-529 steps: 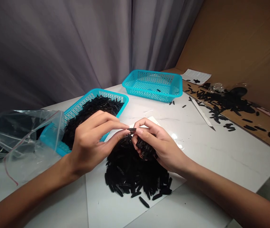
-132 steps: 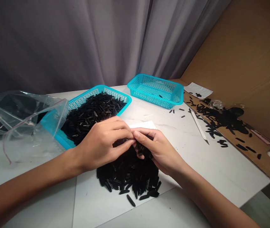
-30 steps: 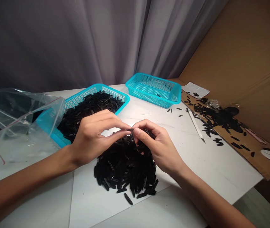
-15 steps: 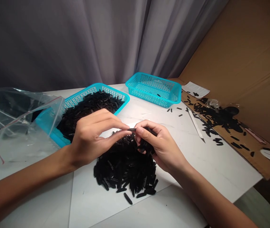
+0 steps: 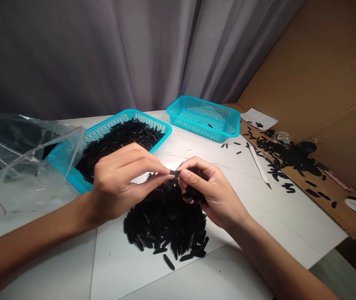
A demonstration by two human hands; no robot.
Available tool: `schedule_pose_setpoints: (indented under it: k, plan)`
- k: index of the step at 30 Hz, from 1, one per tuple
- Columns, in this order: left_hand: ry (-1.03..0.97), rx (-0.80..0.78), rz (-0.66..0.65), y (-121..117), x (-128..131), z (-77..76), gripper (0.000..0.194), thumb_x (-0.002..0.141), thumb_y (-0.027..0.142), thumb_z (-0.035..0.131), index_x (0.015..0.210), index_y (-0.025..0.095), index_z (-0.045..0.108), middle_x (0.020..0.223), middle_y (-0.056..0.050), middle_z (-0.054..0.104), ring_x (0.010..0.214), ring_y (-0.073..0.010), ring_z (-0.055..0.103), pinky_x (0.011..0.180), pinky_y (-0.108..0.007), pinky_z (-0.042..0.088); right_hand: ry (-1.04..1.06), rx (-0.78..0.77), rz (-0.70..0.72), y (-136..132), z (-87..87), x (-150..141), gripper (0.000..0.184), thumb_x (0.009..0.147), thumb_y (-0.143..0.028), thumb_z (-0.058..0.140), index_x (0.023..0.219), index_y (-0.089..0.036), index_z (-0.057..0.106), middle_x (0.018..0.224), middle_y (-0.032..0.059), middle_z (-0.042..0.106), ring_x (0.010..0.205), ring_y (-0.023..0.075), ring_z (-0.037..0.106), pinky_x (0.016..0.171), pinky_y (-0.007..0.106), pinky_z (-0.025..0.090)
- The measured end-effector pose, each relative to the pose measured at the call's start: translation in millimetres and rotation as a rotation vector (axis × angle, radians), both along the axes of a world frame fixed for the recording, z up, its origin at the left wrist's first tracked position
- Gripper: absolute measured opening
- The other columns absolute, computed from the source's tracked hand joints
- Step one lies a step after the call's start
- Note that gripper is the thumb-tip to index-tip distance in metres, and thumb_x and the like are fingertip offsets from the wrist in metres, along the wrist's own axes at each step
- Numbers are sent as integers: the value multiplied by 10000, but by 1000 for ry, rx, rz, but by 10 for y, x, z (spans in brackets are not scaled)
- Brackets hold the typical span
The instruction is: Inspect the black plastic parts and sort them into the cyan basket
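Observation:
Between thumb and fingers, my left hand [image 5: 121, 179] pinches one end of a small, slim black piece [image 5: 174, 172]. The other end of that piece meets the thumb and forefinger of my right hand [image 5: 209, 183]. My right hand is closed around a bunch of similar black pieces [image 5: 196, 193], partly hidden by its fingers. Beneath both hands lies a heap of black pieces [image 5: 168, 225] on a white sheet [image 5: 124, 275]. Left of it, a blue basket [image 5: 164, 137] is heaped with more of these pieces. Their exact kind cannot be made out.
A second blue basket [image 5: 203, 129] at the back has one black piece inside. On the left lies a clear zip bag [image 5: 31, 166]. To the right are a white craft knife [image 5: 259, 166], scattered black pieces [image 5: 281, 152] on cardboard [image 5: 337, 212], and a paper sheet [image 5: 259, 118].
Over the last second both hands stay over the heap, still pinching at the same spot. My left hand has shifted slightly left. Earlier, the hands were nearer together.

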State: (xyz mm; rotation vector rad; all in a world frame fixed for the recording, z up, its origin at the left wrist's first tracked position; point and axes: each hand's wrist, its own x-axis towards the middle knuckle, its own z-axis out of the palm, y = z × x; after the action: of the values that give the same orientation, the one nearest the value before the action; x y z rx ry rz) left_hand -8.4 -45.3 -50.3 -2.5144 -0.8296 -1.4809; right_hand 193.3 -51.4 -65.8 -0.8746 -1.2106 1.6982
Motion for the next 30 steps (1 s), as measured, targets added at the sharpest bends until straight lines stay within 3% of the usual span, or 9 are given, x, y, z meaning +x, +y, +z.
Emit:
schedule_pose_setpoints:
  k: [7,15,17,19,21,23,25,28,30]
  plan:
    - [48,14,11,3,-17,12,48,860,175,769,867,206,733,741,-11,742,653,-142,655,615,-277,547,-40,-2,-22,5,0,-7,261,888,-405,740,770,-184,666,675,-20,552,585,99,494,499,200,445]
    - [91,37,8,16,-8,-15,78,853,199,785,857,186,708,736,-8,738,650,-130,654,630,-260,547,-3,-17,-8,2,-24,-15,305,890,-418,739,723,-182,644,676,-15,552,597,103,485,500,202,436]
    - [170,102,5,54,-87,-5,90,852,190,782,886,186,700,755,-6,737,666,-142,658,648,-274,552,1,-31,-8,4,-27,-19,296,891,-422,737,740,-181,658,678,-18,543,593,100,483,493,199,428]
    - [295,228,76,125,-229,40,118,846,179,779,934,194,702,797,-10,746,717,-176,675,676,-305,550,4,-59,1,7,-27,-25,284,904,-440,716,793,-179,694,681,-18,533,585,98,477,480,197,416]
    - [359,289,301,208,-384,117,172,838,195,785,993,214,714,866,-15,760,797,-216,686,713,-334,535,24,-109,23,13,-24,-32,297,924,-461,682,862,-174,725,680,-19,525,567,92,460,465,194,391]
    - [322,122,464,261,-475,195,257,845,259,790,1086,221,709,978,-23,760,861,-223,686,743,-326,530,65,-180,41,22,-22,-38,316,925,-475,672,889,-167,732,680,-20,519,555,83,437,460,189,366]
    - [241,-13,406,242,-450,239,289,843,330,795,1092,216,704,999,-33,756,851,-210,684,760,-319,531,111,-251,34,32,-26,-46,325,901,-488,697,899,-165,732,687,-24,508,566,81,424,465,182,354]
    - [257,-169,39,90,-236,198,275,870,369,765,1058,184,689,984,-54,747,910,-205,687,806,-309,553,154,-302,6,32,-48,-65,354,868,-524,724,888,-171,718,706,-24,511,590,86,434,472,176,358]
    - [329,-216,-106,-24,-78,111,219,926,275,705,1110,163,673,1010,-64,748,906,-190,685,810,-307,557,134,-277,22,16,-74,-83,397,879,-567,694,868,-171,704,691,-24,520,575,88,440,471,180,366]
